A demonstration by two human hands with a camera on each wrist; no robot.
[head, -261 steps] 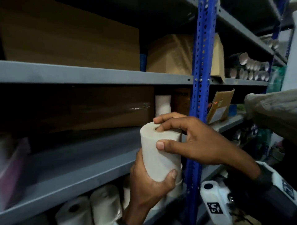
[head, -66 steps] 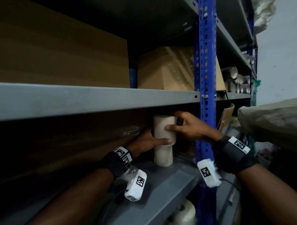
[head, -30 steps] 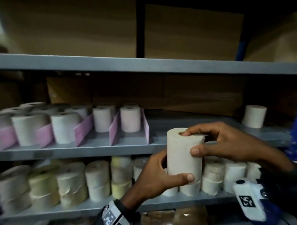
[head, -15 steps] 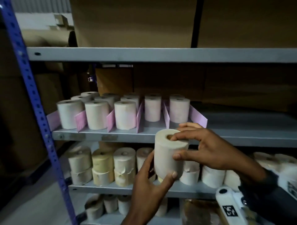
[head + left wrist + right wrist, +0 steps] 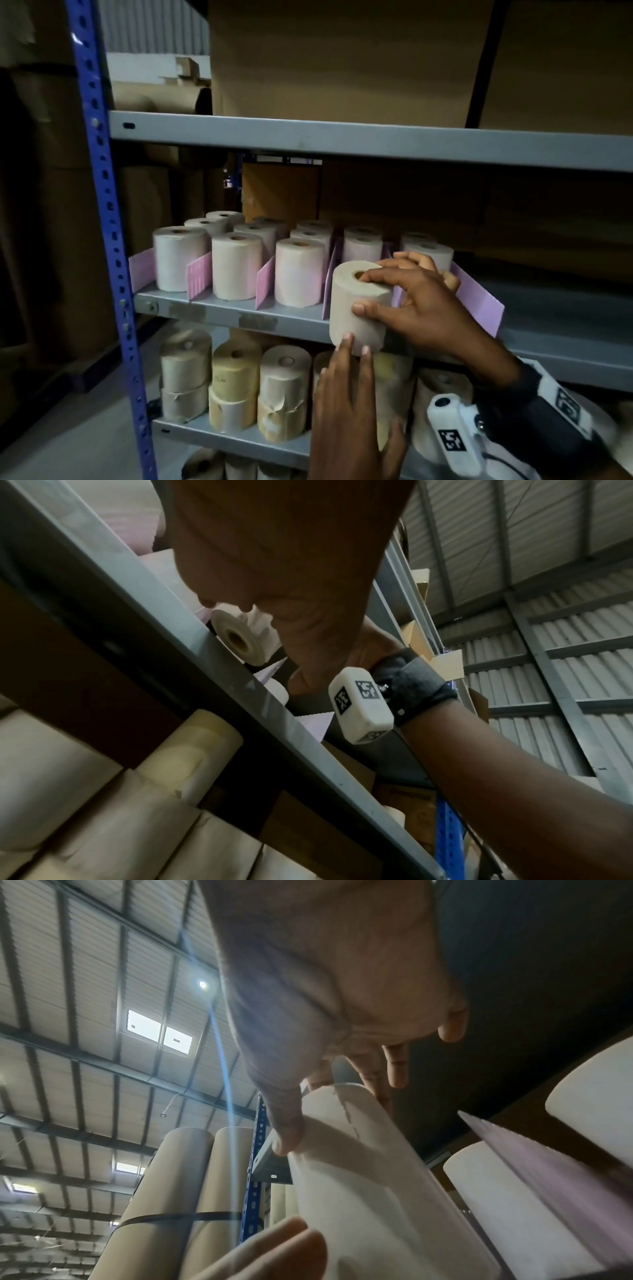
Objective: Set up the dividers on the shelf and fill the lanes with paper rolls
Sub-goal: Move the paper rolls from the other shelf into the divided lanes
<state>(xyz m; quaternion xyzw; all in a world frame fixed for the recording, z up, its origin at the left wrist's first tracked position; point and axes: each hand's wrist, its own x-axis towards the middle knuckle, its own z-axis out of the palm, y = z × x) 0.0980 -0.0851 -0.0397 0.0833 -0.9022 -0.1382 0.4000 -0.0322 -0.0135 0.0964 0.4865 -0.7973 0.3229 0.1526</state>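
A beige paper roll (image 5: 344,301) stands upright at the front edge of the grey shelf (image 5: 222,313), in front of the lane between two pink dividers (image 5: 479,305). My right hand (image 5: 411,305) grips it, index finger at the core hole and thumb on its side. Below it, my left hand (image 5: 346,387) points up, straight fingertips touching the roll's lower edge. In the right wrist view the thumb presses the roll (image 5: 359,1177) next to a pink divider (image 5: 548,1172). Several rolls (image 5: 236,267) fill the lanes to the left.
A blue upright post (image 5: 102,222) bounds the rack on the left. Cardboard boxes (image 5: 342,58) sit on the shelf above. More stacked rolls (image 5: 236,387) fill the shelf below. Bare grey shelf (image 5: 565,322) extends right of the last divider.
The roll has risen from below the shelf to its front edge at the lane. My left hand has slid from gripping its side to touching its lower edge. The view has moved closer.
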